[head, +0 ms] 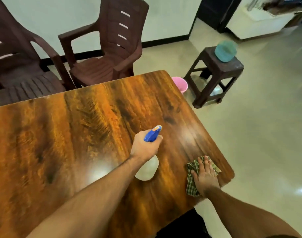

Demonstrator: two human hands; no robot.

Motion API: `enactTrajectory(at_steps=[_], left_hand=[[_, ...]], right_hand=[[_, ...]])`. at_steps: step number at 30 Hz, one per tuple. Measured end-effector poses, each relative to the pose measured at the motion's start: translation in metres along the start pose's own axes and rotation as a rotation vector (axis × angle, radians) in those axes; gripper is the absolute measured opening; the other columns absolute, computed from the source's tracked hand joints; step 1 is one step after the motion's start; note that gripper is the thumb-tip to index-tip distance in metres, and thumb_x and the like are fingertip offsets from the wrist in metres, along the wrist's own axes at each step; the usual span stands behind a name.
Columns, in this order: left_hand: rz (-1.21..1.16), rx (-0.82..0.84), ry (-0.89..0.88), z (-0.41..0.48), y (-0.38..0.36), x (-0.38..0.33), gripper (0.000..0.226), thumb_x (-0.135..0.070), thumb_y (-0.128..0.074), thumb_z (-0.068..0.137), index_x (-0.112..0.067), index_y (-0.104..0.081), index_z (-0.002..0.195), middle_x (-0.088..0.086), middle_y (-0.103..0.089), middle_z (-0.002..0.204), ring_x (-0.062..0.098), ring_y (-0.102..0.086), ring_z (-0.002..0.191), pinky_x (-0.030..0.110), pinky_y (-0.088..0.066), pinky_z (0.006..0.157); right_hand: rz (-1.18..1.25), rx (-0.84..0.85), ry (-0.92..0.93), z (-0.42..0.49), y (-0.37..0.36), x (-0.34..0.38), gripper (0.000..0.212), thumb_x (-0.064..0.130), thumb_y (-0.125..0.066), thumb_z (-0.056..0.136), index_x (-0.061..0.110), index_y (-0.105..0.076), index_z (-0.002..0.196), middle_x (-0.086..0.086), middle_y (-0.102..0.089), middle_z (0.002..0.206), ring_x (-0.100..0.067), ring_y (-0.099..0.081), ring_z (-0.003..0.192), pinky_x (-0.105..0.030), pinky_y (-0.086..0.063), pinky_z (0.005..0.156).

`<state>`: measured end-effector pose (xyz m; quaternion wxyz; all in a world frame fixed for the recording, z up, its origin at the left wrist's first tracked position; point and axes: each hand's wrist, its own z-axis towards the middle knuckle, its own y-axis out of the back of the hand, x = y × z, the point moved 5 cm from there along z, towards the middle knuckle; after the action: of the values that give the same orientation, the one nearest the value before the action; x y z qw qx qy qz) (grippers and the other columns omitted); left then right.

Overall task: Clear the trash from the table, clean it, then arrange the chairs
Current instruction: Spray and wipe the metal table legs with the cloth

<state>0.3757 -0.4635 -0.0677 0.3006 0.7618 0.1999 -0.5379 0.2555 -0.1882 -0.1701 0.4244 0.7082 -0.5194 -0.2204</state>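
left hand (pixel 144 146): clenched around spray bottle (pixel 149 162) above table (pixel 61 134) | right hand (pixel 205 177): fingers spread flat, pressing checked cloth (pixel 191 184) near table corner

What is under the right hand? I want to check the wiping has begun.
A checked cloth lies flat on the table beneath the right hand. The cloth's middle and the wood below are covered.

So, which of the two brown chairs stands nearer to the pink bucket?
The right-hand chair, the one with both armrests in view; the other chair is cut off at the left edge, farther from the pink bucket.
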Motion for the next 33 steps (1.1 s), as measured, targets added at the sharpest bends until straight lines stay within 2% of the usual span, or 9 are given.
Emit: enactTrajectory(at_steps=[5, 8, 10, 14, 16, 18, 22, 28, 33], left_hand=[[0.035, -0.135, 0.024, 0.053, -0.084, -0.039, 0.030, -0.029, -0.067, 0.093, -0.005, -0.061, 0.075, 0.017, -0.061, 0.065, 0.034, -0.060, 0.060, 0.045, -0.055, 0.062], [-0.025, -0.299, 0.111, 0.061, -0.116, -0.060, 0.032, -0.025, -0.067, 0.093, 0.000, -0.060, 0.074, 0.022, -0.061, 0.064, 0.031, -0.059, 0.054, 0.048, -0.054, 0.063], [-0.048, -0.396, 0.158, 0.066, -0.138, -0.065, 0.035, -0.026, -0.067, 0.092, 0.001, -0.057, 0.071, 0.023, -0.059, 0.062, 0.038, -0.057, 0.055, 0.052, -0.053, 0.062], [-0.110, -0.552, 0.226, 0.056, -0.168, -0.069, 0.037, -0.031, -0.065, 0.089, -0.001, -0.053, 0.070, 0.026, -0.054, 0.063, 0.044, -0.053, 0.058, 0.054, -0.051, 0.058], [-0.126, -0.642, 0.248, 0.047, -0.176, -0.071, 0.035, -0.027, -0.066, 0.091, 0.000, -0.054, 0.072, 0.026, -0.054, 0.063, 0.039, -0.053, 0.054, 0.049, -0.050, 0.057], [-0.138, -0.744, 0.261, 0.038, -0.181, -0.074, 0.035, -0.023, -0.067, 0.092, 0.004, -0.053, 0.075, 0.026, -0.054, 0.063, 0.031, -0.051, 0.052, 0.047, -0.048, 0.054], [-0.150, -0.929, 0.283, 0.018, -0.193, -0.076, 0.036, -0.020, -0.067, 0.093, 0.007, -0.051, 0.075, 0.027, -0.055, 0.064, 0.043, -0.056, 0.057, 0.041, -0.047, 0.053], [-0.065, -1.179, 0.335, -0.010, -0.241, -0.077, 0.037, -0.033, -0.065, 0.086, -0.001, -0.053, 0.074, 0.025, -0.057, 0.065, 0.044, -0.057, 0.059, 0.056, -0.053, 0.057], [-0.053, -1.465, 0.328, -0.050, -0.307, -0.079, 0.031, -0.020, -0.066, 0.081, -0.004, -0.046, 0.064, 0.017, -0.049, 0.055, 0.025, -0.044, 0.049, 0.049, -0.044, 0.049]], right_hand=[[-0.159, -0.110, 0.341, 0.126, 0.077, -0.009, 0.069, 0.057, -0.013, 0.100, 0.025, -0.001, 0.160, -0.005, 0.007, 0.168, -0.026, 0.000, 0.154, -0.040, -0.003, 0.125], [-0.269, -0.047, 0.621, 0.171, 0.094, 0.013, 0.072, 0.058, -0.012, 0.096, 0.025, -0.004, 0.160, -0.005, 0.006, 0.168, -0.025, 0.001, 0.154, -0.040, -0.004, 0.126], [-0.317, -0.019, 0.748, 0.190, 0.103, 0.023, 0.075, 0.058, -0.010, 0.094, 0.022, -0.008, 0.160, -0.006, 0.005, 0.168, -0.026, 0.000, 0.154, -0.042, -0.007, 0.125], [-0.331, -0.023, 0.870, 0.202, 0.105, 0.024, 0.070, 0.057, -0.017, 0.100, 0.020, -0.012, 0.159, -0.008, -0.001, 0.168, -0.027, 0.000, 0.154, -0.043, -0.006, 0.125], [-0.327, -0.032, 0.905, 0.198, 0.102, 0.020, 0.067, 0.052, -0.023, 0.102, 0.018, -0.015, 0.159, -0.010, -0.005, 0.167, -0.029, -0.003, 0.154, -0.043, -0.005, 0.124], [-0.414, -0.001, 1.037, 0.188, 0.091, 0.015, 0.065, 0.048, -0.023, 0.102, 0.016, -0.016, 0.159, -0.013, -0.007, 0.167, -0.030, -0.004, 0.154, -0.044, -0.005, 0.124], [-0.558, 0.045, 1.393, 0.166, 0.081, -0.017, 0.064, 0.044, -0.034, 0.101, 0.015, -0.025, 0.157, -0.011, -0.017, 0.165, -0.030, -0.013, 0.153, -0.043, -0.007, 0.121], [-0.577, 0.143, 1.649, 0.182, 0.092, -0.041, 0.063, 0.042, -0.037, 0.099, 0.019, -0.027, 0.157, -0.006, -0.017, 0.166, -0.026, -0.013, 0.153, -0.042, -0.007, 0.121], [-0.540, 0.242, 1.883, 0.184, 0.094, -0.044, 0.062, 0.025, -0.052, 0.081, 0.015, -0.053, 0.142, -0.007, -0.047, 0.151, -0.028, -0.044, 0.139, -0.040, -0.023, 0.114]])
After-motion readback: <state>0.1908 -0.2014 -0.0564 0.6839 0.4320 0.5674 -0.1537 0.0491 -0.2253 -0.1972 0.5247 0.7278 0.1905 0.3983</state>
